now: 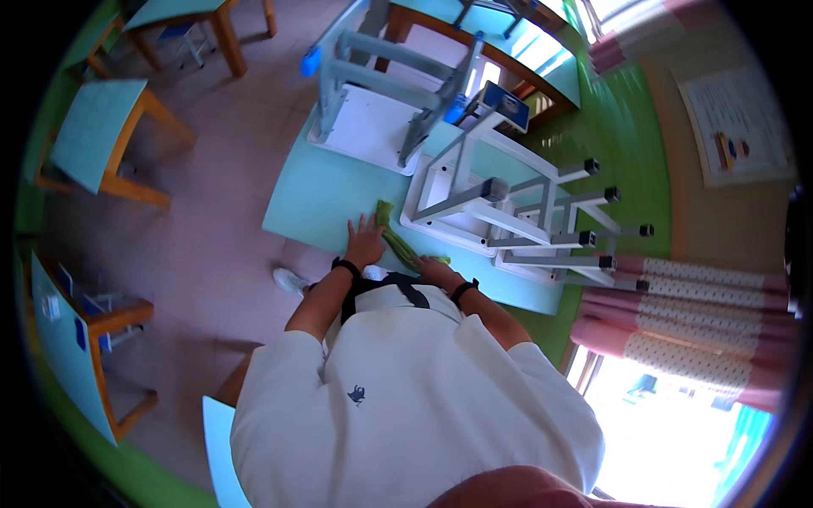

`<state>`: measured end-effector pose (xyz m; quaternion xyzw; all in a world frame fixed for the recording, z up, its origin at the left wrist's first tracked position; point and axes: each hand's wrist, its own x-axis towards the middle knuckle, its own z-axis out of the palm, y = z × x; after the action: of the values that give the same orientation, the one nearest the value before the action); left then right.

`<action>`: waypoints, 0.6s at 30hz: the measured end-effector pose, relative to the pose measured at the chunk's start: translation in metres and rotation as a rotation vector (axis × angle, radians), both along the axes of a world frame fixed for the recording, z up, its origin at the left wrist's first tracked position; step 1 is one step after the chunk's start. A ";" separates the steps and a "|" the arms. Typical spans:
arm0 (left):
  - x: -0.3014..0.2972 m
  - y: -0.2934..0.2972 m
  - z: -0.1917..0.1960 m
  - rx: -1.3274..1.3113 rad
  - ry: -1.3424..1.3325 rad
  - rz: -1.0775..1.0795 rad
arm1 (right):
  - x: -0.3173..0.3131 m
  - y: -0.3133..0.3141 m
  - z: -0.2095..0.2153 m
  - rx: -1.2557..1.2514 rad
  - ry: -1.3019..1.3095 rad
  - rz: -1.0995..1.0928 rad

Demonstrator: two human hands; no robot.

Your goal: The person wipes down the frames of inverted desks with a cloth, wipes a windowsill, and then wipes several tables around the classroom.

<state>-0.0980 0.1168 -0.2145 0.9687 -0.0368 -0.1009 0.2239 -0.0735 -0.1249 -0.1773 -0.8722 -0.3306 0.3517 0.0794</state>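
A twisted green cloth lies on the pale blue tabletop in front of me. My left hand rests on the table beside the cloth's far part, its fingers spread. At the cloth's near right end is my right hand, with its fingers closed together on the fabric. A short end of the cloth sticks out past those fingers. Upturned stools stand just beyond and to the right of the cloth: one with blue feet, others with grey legs and black feet.
Stool legs jut toward the right, near a green wall and a pink patterned curtain. Another table adjoins at the back, with a dark blue stool seat nearby. More wooden-legged tables stand across the floor at left.
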 end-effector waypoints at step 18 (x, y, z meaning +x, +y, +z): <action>-0.109 0.226 -0.015 -0.118 -0.132 0.635 | 0.043 0.315 -0.060 0.276 0.134 0.258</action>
<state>-0.2072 0.3425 -0.2294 0.9215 0.2468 0.0393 0.2971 -0.0301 0.1899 -0.2375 -0.7781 -0.4787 0.3675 0.1744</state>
